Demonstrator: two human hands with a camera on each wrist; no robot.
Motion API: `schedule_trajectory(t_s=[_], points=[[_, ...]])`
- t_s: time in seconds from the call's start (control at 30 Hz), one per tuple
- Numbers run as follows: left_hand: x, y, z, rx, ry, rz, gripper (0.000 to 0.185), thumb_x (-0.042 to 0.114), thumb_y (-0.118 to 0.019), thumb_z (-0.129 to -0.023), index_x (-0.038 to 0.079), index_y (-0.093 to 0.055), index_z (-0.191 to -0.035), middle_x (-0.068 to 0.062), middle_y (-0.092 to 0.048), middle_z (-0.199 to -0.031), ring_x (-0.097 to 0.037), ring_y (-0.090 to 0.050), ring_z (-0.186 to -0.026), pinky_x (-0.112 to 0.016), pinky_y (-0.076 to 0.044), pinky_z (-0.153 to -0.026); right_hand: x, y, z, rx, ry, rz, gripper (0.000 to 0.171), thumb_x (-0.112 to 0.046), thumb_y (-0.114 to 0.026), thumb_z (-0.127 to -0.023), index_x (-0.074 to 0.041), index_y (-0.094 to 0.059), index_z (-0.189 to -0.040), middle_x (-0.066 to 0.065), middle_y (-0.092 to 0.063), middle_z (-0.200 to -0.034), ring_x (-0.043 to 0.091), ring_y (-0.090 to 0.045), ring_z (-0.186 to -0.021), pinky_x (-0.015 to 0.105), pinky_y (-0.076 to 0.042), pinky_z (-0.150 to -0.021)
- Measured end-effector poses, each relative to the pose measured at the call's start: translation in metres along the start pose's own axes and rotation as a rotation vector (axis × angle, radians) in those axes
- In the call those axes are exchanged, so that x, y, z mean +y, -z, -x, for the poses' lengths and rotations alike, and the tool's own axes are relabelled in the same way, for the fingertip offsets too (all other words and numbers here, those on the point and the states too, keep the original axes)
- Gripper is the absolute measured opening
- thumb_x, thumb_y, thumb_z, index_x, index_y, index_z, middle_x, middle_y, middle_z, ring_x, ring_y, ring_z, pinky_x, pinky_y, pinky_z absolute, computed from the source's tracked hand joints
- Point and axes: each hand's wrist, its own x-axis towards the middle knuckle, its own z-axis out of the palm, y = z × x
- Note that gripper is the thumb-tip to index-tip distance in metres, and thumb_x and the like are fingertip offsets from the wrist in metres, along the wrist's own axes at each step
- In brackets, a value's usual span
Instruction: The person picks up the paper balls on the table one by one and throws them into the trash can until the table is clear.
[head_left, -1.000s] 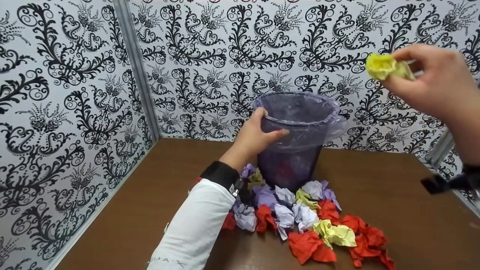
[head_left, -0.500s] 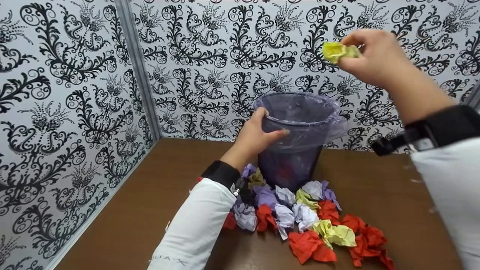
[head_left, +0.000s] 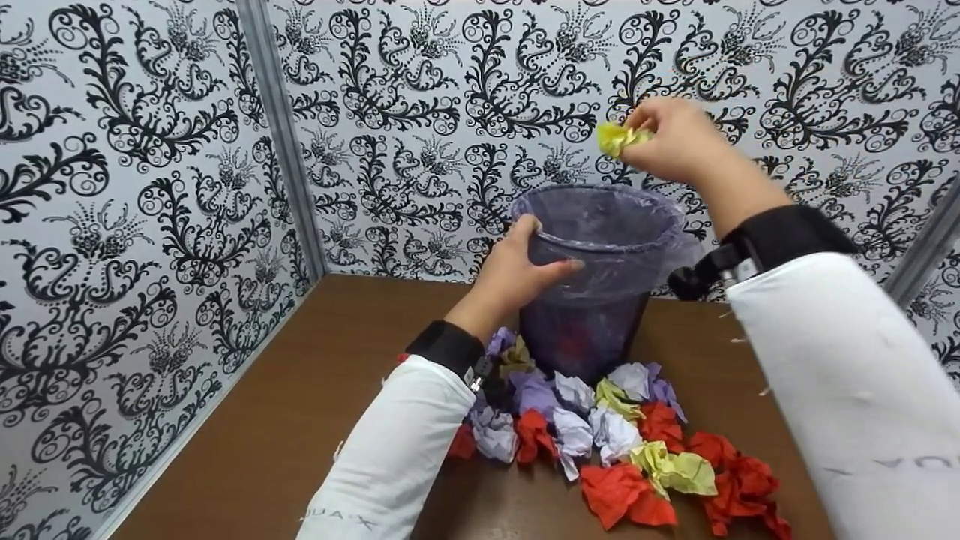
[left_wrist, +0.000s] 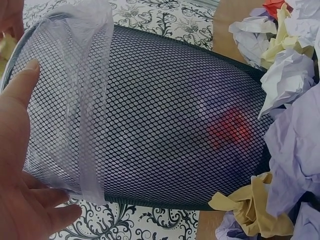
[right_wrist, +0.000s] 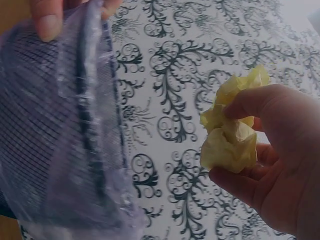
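Observation:
A dark mesh wastebasket (head_left: 585, 330) stands upright on the table, lined with a translucent purple bag (head_left: 622, 274) folded over its rim. My left hand (head_left: 504, 271) holds the basket at the left of its rim, thumb along the outside. In the left wrist view, a red shape (left_wrist: 231, 131) shows through the mesh near the base. Above the basket's opening, toward the right, my right hand (head_left: 675, 142) pinches a crumpled yellow paper (head_left: 616, 139) between thumb and fingers. The right wrist view shows that paper ball (right_wrist: 231, 147) apart from the basket's rim.
Crumpled papers in red (head_left: 626, 495), white (head_left: 613, 433), purple (head_left: 534, 391) and yellow (head_left: 675, 469) lie in front of the basket on the brown table (head_left: 300, 390). Patterned walls (head_left: 405, 135) rise behind and at the left.
My right hand has carried the yellow paper from the far right leftward, rising and then lowering toward the basket's opening. The left hand stays on the basket.

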Motion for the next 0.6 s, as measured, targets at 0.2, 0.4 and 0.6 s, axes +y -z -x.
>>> schedule_trajectory(t_s=[0.2, 0.4, 0.6], points=[[0.000, 0.001, -0.001, 0.012, -0.012, -0.061, 0.072, 0.067, -0.079, -0.062, 0.030, -0.046, -0.114, 0.004, -0.061, -0.104, -0.014, -0.060, -0.095, -0.034, -0.052, -0.082, 0.010, -0.026, -0.008, -0.044, 0.020, 0.057, 0.039, -0.026, -0.069, -0.085, -0.006, -0.057, -0.117, 0.016, -0.057, -0.113, 0.027, -0.058, -0.092, 0.035, -0.056, -0.075], [-0.001, 0.001, -0.002, 0.000, -0.023, -0.060, 0.077, 0.068, -0.078, -0.063, 0.027, -0.046, -0.119, 0.004, -0.061, -0.107, -0.014, -0.060, -0.097, -0.035, -0.051, -0.084, 0.019, -0.051, -0.016, -0.137, 0.058, 0.151, 0.036, -0.025, -0.071, -0.081, -0.005, -0.061, -0.110, 0.016, -0.060, -0.109, 0.027, -0.057, -0.091, 0.036, -0.053, -0.076], [-0.002, -0.001, -0.003, -0.004, -0.027, -0.068, 0.085, 0.072, -0.075, -0.062, 0.024, -0.046, -0.126, 0.003, -0.061, -0.111, -0.013, -0.060, -0.097, -0.034, -0.052, -0.084, 0.022, -0.070, -0.018, -0.250, 0.063, 0.200, 0.034, -0.026, -0.072, -0.080, -0.005, -0.064, -0.106, 0.014, -0.063, -0.108, 0.028, -0.059, -0.092, 0.038, -0.053, -0.080]])
